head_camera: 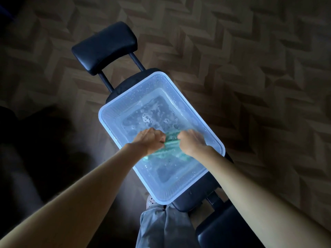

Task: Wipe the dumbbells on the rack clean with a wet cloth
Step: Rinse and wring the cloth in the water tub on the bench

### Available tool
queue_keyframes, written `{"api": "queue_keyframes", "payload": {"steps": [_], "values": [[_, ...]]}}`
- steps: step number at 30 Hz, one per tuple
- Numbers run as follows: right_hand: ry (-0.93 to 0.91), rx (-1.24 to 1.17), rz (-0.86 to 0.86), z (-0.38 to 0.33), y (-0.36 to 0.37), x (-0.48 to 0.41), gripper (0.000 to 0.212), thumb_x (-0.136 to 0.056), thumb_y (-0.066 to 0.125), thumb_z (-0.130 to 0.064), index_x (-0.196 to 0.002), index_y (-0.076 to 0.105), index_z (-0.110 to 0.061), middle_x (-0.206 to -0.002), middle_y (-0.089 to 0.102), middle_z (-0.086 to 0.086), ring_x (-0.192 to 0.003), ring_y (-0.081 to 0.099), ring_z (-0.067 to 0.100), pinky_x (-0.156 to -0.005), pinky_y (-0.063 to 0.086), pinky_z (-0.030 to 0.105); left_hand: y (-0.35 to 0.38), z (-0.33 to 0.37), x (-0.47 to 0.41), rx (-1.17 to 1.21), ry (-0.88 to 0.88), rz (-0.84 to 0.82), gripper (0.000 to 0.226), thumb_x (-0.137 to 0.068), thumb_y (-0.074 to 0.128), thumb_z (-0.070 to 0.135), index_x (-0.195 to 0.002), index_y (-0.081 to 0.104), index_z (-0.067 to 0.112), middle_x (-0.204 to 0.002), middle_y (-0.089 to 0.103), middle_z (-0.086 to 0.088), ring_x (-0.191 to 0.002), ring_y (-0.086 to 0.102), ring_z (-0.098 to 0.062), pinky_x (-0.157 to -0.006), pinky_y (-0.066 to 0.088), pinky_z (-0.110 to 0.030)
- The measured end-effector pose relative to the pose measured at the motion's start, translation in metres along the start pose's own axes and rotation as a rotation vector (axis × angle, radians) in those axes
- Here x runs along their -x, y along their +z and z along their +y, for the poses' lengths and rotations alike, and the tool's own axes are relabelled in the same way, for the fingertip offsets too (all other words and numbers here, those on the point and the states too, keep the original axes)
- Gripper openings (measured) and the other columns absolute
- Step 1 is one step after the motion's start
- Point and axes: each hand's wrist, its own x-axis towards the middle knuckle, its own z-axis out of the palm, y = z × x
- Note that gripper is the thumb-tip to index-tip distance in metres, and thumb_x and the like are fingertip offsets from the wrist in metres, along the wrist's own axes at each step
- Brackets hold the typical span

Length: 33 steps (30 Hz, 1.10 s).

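Soaking the cloth (170, 146) first, yeah? From the head view both fists are down in that clear tub (107, 111). (poster1)

Yep. Here the left hand (150, 140) and right hand (192, 143) are each clenched round an end of the green cloth. It's bunched between them right at the water (155, 111). I'd guess it's a scrub or wring-out, done over the tub to keep drips off the floor (250, 59). (poster2)

Why's the tub up on the bench (105, 47)? (poster1)

Probably saves bending, since the black pad puts it at arm's reach. No dumbbells or rack in shot, so wiping hasn't started as far as I can tell. Next up it needs a good squeeze, because a dripping cloth means slippy handles. (poster2)
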Motion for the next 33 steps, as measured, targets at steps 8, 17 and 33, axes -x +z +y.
{"api": "queue_keyframes", "payload": {"steps": [8,17,33], "values": [[-0.166,-0.033,-0.261,0.004,0.005,-0.005,0.048,-0.094,0.047,-0.014,-0.141,0.038,-0.014,-0.138,0.048,0.011,-0.123,0.047,0.030,-0.092,0.042,0.034,-0.003,-0.005,-0.009,-0.097,-0.012,0.053,0.033,-0.091,0.043,0.014,-0.118,0.060,0.022,-0.127,0.056,-0.010,-0.116,0.053,-0.031,-0.090,0.040,-0.029],[-0.014,0.012,-0.356,0.002,0.008,-0.016,0.049,-0.091,0.034,0.006,-0.139,0.036,0.001,-0.127,0.055,0.020,-0.087,0.057,0.028,-0.067,0.043,0.032,0.011,-0.007,-0.019,-0.152,-0.188,0.085,0.038,-0.096,0.039,0.008,-0.131,0.046,0.020,-0.131,0.050,-0.014,-0.121,0.048,-0.033,-0.094,0.040,-0.036],[0.024,-0.363,0.030,-0.007,-0.031,0.005,0.027,-0.079,0.040,0.002,-0.054,0.047,-0.006,-0.057,0.048,0.010,-0.056,0.045,0.026,-0.050,0.036,0.029,-0.036,0.012,0.005,0.533,-0.332,0.288,0.018,-0.082,0.058,0.008,-0.098,0.062,0.002,-0.098,0.064,-0.021,-0.092,0.061,-0.033,-0.066,0.045,-0.027]]}}
